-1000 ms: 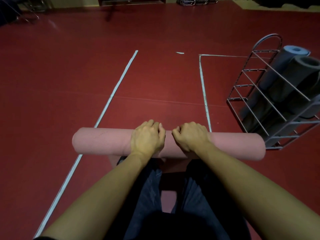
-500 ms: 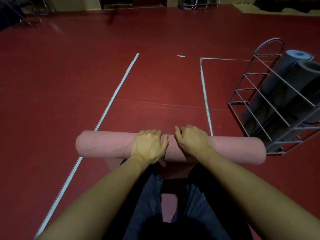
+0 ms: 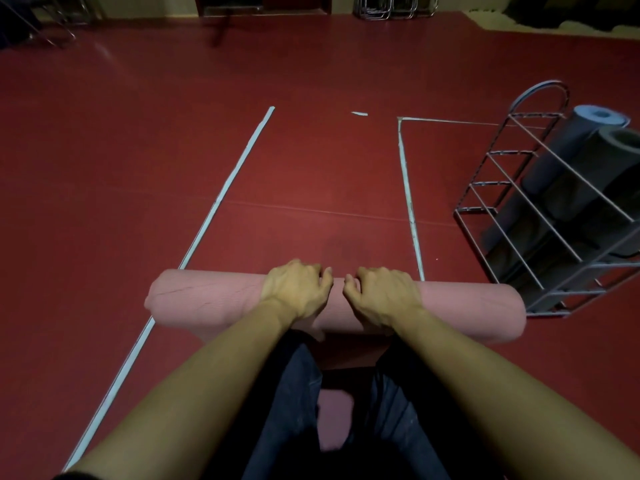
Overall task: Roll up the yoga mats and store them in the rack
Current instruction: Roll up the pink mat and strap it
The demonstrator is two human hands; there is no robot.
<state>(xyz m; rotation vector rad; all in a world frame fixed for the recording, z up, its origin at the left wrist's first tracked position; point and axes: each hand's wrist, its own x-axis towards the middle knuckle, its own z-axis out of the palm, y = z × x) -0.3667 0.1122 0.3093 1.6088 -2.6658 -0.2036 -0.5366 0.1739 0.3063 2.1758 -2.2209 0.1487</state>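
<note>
Pink yoga mat lies on the red floor as a thick roll, crosswise in front of the person, nearly all wound up; a short unrolled tail runs back between the knees. Left hand and right hand sit side by side on the roll's middle, not touching each other, fingers curled over its top and far side, gripping it. Step in hand, as I judge it: finishing the roll, last turns. Next move calls for winding in the tail toward the body, keeping both ends even, then a firm hold so the roll doesn't spring open when lifted. Wire rack stands on the floor just beside the roll's right end, already holding a blue rolled mat and a dark grey rolled mat; near slots look free. White floor lines run away ahead.
</note>
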